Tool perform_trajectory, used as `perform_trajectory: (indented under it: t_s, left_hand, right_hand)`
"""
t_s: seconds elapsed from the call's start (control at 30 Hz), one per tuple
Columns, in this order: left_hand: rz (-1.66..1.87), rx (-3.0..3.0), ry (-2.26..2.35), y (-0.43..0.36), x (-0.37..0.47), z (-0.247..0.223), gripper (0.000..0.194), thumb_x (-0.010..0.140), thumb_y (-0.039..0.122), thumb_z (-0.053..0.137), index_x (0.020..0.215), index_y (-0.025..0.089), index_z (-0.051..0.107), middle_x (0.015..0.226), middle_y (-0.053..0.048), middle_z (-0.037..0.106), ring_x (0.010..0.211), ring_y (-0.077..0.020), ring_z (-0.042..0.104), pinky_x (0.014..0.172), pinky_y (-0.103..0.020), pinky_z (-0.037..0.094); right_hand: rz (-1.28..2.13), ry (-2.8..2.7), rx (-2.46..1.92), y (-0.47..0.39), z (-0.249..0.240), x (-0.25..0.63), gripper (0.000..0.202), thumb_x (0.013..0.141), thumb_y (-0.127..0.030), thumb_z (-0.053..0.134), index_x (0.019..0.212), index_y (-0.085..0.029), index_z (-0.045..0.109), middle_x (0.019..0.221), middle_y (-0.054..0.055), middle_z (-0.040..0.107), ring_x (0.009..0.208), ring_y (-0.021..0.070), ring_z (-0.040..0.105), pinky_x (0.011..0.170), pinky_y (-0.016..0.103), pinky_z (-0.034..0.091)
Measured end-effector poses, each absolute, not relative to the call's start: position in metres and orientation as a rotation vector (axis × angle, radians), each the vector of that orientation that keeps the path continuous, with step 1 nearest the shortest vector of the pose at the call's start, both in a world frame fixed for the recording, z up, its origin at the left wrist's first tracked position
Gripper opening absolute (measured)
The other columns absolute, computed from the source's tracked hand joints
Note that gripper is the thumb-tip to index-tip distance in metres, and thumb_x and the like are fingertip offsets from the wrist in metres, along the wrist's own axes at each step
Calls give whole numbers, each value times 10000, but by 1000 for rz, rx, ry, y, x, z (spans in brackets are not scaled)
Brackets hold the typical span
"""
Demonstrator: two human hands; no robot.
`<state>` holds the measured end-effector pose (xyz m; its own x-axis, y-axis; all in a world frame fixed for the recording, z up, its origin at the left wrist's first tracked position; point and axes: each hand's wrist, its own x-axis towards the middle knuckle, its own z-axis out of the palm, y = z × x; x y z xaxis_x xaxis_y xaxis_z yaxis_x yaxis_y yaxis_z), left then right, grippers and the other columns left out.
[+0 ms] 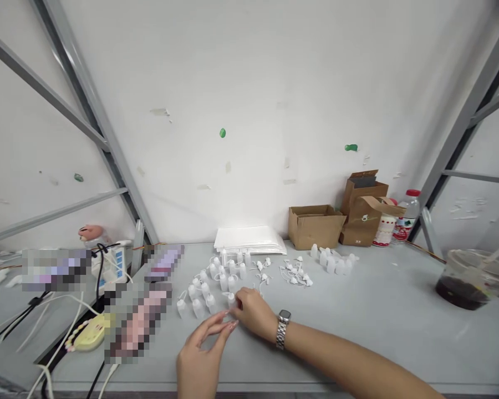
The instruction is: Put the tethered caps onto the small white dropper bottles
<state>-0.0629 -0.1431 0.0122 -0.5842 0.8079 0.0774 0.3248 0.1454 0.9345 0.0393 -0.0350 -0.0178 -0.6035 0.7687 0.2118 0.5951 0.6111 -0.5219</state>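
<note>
Small translucent plastic bottles with white caps stand in a loose group, several of them, such as one bottle point(197, 308) left of my hands. My right hand point(253, 313), wearing a watch point(284, 317) on the wrist, has its fingers curled at the side of a capped bottle point(232, 300) at the group's near edge. Its fingertips are partly hidden. Just below it is my left hand point(202, 354), thumb and forefinger stretched toward that bottle with a small gap between their tips. Nothing shows between them. Loose white caps point(297, 272) lie beyond my right hand.
More bottles point(330, 262) stand to the right, near a cardboard box point(316, 228) and a brown paper bag point(360, 219). White sheets point(249, 240) are stacked by the wall. A cup of dark drink point(461, 288) stands far right. Cables and a yellow case point(90, 332) lie left.
</note>
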Motion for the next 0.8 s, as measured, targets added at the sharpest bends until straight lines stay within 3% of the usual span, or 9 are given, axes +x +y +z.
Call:
perform_trajectory:
  t_s: [0.17, 0.33, 0.53, 0.63, 0.8]
  left_hand:
    - [1412, 1079, 1988, -145, -67, 10, 382, 528, 509, 676, 785, 227, 687, 749, -57, 728, 921, -310, 615, 847, -380, 447]
    - [1423, 1126, 1911, -146, -60, 11, 393, 626, 523, 596, 865, 221, 676, 815, -63, 727, 890, -272, 634, 843, -352, 454]
    - [1317, 1250, 1760, -141, -28, 9, 346, 670, 484, 572, 874, 225, 677, 842, -54, 727, 881, -242, 640, 808, -316, 485]
    - [1305, 1320, 1690, -134, -5, 2, 310, 691, 464, 553, 848, 228, 679, 855, -52, 720, 855, -229, 641, 780, -307, 498]
    - [1214, 1570, 1656, -114, 17, -11, 293, 731, 426, 488, 874, 234, 657, 934, -55, 650, 802, -198, 625, 748, -318, 498]
  right_hand:
    - [520, -2415, -1097, -29, -16, 28, 156, 786, -278, 595, 816, -133, 645, 810, 73, 645, 770, 195, 574, 733, 291, 361]
    - [475, -2384, -1110, -42, -7, 57, 277, 806, -354, 565, 973, -142, 628, 870, 93, 640, 817, 221, 570, 757, 315, 375]
    - [359, -2098, -1271, -42, -9, 152, 337, 798, -359, 547, 1087, -185, 563, 833, 56, 635, 746, 213, 566, 734, 335, 409]
    - [340, -1783, -1508, -22, -14, 212, 384, 804, -351, 485, 1145, -174, 494, 793, 36, 609, 554, 163, 533, 609, 308, 435]
    - [221, -1558, -1632, 15, -14, 290, 370, 776, -315, 461, 1101, -140, 493, 786, 36, 534, 579, 168, 527, 596, 307, 444]
